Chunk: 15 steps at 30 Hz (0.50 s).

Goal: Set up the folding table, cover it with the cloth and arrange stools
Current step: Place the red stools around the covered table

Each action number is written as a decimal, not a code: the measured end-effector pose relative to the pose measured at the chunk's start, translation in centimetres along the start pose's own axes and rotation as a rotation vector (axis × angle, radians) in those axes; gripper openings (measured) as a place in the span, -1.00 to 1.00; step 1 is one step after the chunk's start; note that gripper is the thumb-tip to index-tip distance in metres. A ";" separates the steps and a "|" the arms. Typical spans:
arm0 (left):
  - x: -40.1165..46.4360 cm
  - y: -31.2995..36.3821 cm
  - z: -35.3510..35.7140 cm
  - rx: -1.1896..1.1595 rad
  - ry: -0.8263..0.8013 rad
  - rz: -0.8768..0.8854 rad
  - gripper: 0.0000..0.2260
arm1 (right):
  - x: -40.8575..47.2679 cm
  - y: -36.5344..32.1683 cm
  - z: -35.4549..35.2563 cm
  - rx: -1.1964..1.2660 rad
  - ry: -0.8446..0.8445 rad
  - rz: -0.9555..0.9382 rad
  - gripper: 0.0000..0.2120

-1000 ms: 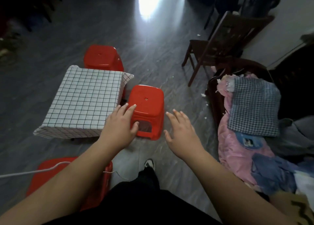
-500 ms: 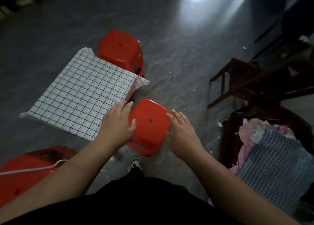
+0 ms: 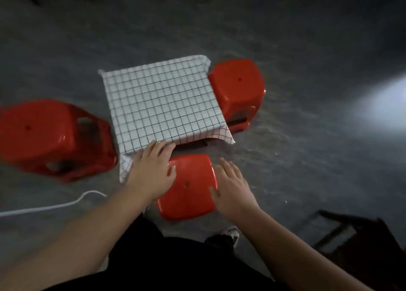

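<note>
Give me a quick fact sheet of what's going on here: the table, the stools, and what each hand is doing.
table: low, covered by a white checked cloth
stools: three red plastic ones
near stool: in front of the person, at the table's near edge
right stool: against the table's right side
left stool: beside the table's left side, blurred
left hand: fingers straight, on the near stool's left edge, reaching over the cloth's edge
right hand: fingers spread, on the near stool's right edge
floor: white cable at left

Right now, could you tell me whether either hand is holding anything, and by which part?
Both hands bracket the near red stool: left hand at its left edge, right hand at its right edge, fingers straight. No curled grip shows.
</note>
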State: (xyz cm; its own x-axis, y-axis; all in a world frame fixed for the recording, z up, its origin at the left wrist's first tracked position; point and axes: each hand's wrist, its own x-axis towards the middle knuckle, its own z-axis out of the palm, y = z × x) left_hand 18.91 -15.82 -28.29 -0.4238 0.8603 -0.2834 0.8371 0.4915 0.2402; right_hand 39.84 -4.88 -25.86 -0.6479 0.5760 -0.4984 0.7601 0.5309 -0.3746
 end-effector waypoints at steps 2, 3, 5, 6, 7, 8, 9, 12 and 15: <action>-1.5 2.1 1.4 -0.012 0.035 -0.091 -0.44 | 0.2 2.6 -0.9 -0.061 -0.063 -0.104 -0.38; -2.2 3.0 1.9 -0.027 0.050 -0.138 -0.44 | 0.3 3.7 -1.1 -0.091 -0.094 -0.151 -0.38; -3.5 4.5 3.6 -0.072 0.058 -0.224 -0.44 | 0.7 5.8 -1.0 -0.118 -0.134 -0.206 -0.41; -3.9 5.1 4.7 -0.103 0.054 -0.256 -0.43 | 1.1 6.7 -0.6 -0.114 -0.143 -0.218 -0.42; -4.1 5.6 5.9 -0.139 0.039 -0.282 -0.41 | 1.7 7.5 0.0 -0.106 -0.156 -0.221 -0.42; -4.3 6.0 7.3 -0.168 0.014 -0.308 -0.39 | 2.3 8.3 0.9 -0.103 -0.171 -0.217 -0.41; -4.4 6.1 8.9 -0.177 -0.015 -0.330 -0.38 | 3.0 9.0 2.2 -0.106 -0.184 -0.214 -0.40; -3.7 6.1 14.5 -0.178 -0.064 -0.357 -0.37 | 5.5 11.0 6.6 -0.076 -0.233 -0.196 -0.34; -1.6 4.6 20.6 -0.207 -0.066 -0.401 -0.35 | 9.1 13.0 11.9 -0.070 -0.236 -0.209 -0.30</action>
State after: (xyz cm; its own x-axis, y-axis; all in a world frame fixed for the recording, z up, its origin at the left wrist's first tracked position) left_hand 30.55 -17.75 -45.81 -0.6717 0.5894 -0.4489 0.5216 0.8065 0.2784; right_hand 44.40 -0.16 -44.57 -0.7543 0.2939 -0.5871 0.6011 0.6689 -0.4373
